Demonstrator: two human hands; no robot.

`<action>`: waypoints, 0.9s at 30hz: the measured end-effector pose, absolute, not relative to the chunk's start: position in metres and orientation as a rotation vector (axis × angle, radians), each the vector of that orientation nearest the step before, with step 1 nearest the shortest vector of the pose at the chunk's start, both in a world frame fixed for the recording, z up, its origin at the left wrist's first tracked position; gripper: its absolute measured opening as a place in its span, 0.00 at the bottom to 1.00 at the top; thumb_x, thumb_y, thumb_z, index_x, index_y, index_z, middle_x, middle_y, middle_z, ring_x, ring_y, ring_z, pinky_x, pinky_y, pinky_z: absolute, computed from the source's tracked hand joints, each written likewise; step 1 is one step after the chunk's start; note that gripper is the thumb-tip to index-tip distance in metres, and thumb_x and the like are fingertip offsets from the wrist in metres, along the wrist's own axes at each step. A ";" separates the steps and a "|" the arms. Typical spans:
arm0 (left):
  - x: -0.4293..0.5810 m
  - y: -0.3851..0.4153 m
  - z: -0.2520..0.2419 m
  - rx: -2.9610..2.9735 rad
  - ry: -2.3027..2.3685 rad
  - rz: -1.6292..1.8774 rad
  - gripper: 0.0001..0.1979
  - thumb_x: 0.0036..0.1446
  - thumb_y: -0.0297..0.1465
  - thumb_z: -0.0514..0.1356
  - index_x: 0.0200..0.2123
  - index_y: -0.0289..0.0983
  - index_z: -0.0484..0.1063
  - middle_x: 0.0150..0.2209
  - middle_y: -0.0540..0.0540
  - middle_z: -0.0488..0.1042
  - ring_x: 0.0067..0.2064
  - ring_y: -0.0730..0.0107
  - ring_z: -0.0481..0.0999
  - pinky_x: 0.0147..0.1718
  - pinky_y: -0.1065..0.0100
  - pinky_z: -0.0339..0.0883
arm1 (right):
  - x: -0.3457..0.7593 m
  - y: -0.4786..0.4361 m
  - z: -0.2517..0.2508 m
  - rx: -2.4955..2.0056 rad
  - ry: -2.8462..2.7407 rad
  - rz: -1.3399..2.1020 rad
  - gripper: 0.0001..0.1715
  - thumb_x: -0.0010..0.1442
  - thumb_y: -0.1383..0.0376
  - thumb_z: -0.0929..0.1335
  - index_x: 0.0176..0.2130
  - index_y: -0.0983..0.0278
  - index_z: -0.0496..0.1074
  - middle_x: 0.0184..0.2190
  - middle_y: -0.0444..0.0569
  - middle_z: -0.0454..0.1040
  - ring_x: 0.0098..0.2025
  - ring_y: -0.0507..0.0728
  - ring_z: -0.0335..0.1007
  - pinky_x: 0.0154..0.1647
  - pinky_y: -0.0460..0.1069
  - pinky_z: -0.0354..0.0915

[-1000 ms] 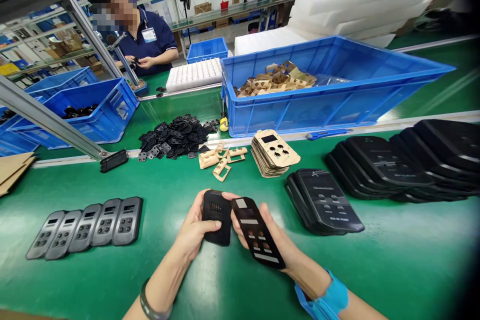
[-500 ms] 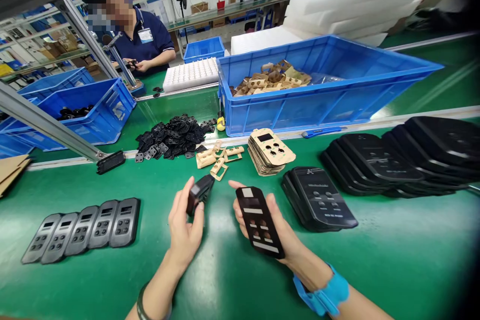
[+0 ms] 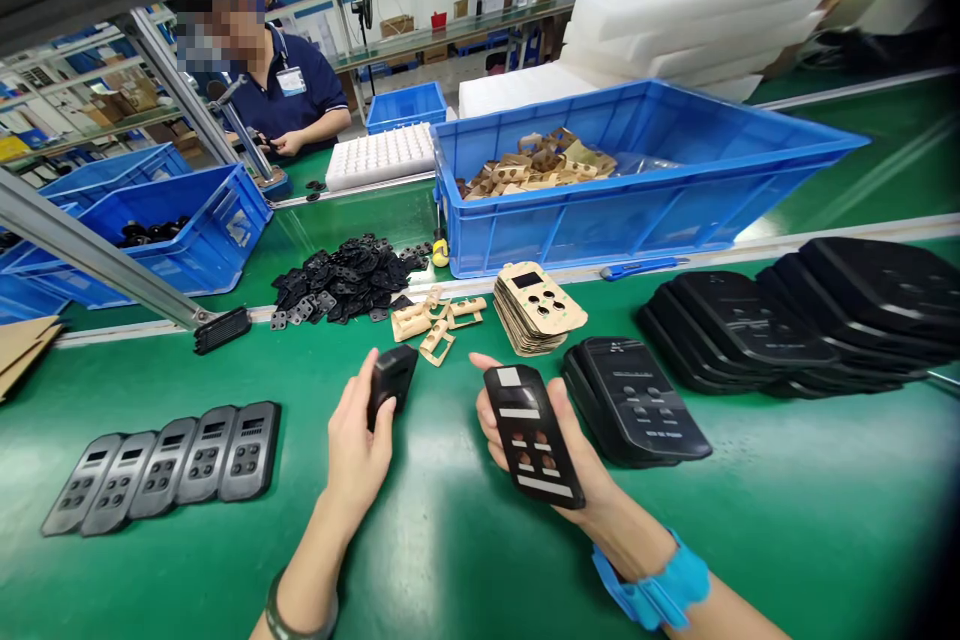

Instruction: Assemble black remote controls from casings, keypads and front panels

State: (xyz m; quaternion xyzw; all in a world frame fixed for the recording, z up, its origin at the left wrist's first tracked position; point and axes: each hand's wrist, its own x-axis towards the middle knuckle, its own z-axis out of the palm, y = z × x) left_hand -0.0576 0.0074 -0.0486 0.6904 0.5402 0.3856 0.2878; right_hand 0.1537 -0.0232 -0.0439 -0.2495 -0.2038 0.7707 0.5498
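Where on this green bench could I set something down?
The green bench is bare between the left hand and the row of dark casings, and this side of the black panel stacks at right. It's crowded farther back: small black parts, tan pieces and a tan stack sit close together.

Grips a black housing (image 3: 392,385) in the left hand (image 3: 358,450) and a dark faceplate (image 3: 534,427) in the right hand (image 3: 589,472), well apart above a green bench (image 3: 442,560). Faces a stack of tan sheets (image 3: 523,304), a heap of black parts (image 3: 349,275) and a blue bin (image 3: 600,225) holding tan scraps (image 3: 536,170), with five dark units (image 3: 176,455) in a row at left and black panels (image 3: 739,320) piled at right.
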 end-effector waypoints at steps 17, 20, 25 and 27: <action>-0.053 -0.001 -0.052 2.251 1.557 0.687 0.19 0.58 0.30 0.57 0.53 0.43 0.69 0.47 0.41 0.65 0.48 0.57 0.65 0.48 0.53 0.65 | 0.151 -0.022 -0.050 -0.630 -0.437 1.879 0.35 0.57 0.41 0.62 0.55 0.58 0.67 0.27 0.44 0.64 0.23 0.49 0.53 0.21 0.43 0.57; -0.057 0.001 -0.049 2.326 1.437 0.580 0.16 0.58 0.32 0.58 0.49 0.43 0.73 0.45 0.41 0.67 0.46 0.57 0.66 0.45 0.55 0.67 | 0.151 -0.021 -0.050 -0.624 -0.428 1.877 0.36 0.56 0.41 0.63 0.55 0.58 0.67 0.27 0.44 0.64 0.23 0.49 0.54 0.20 0.43 0.57; -0.055 0.001 -0.045 2.280 1.362 0.623 0.05 0.56 0.31 0.61 0.37 0.40 0.75 0.43 0.43 0.71 0.46 0.58 0.68 0.44 0.58 0.66 | 0.152 -0.022 -0.051 -0.602 -0.406 1.894 0.35 0.57 0.41 0.63 0.55 0.58 0.67 0.27 0.44 0.64 0.23 0.48 0.55 0.20 0.42 0.57; -0.052 -0.001 -0.043 2.175 1.369 0.667 0.02 0.56 0.31 0.60 0.32 0.40 0.73 0.35 0.46 0.73 0.39 0.62 0.70 0.38 0.63 0.66 | 0.151 -0.022 -0.052 -0.610 -0.410 1.906 0.34 0.57 0.42 0.62 0.54 0.59 0.68 0.27 0.44 0.64 0.24 0.49 0.56 0.21 0.42 0.58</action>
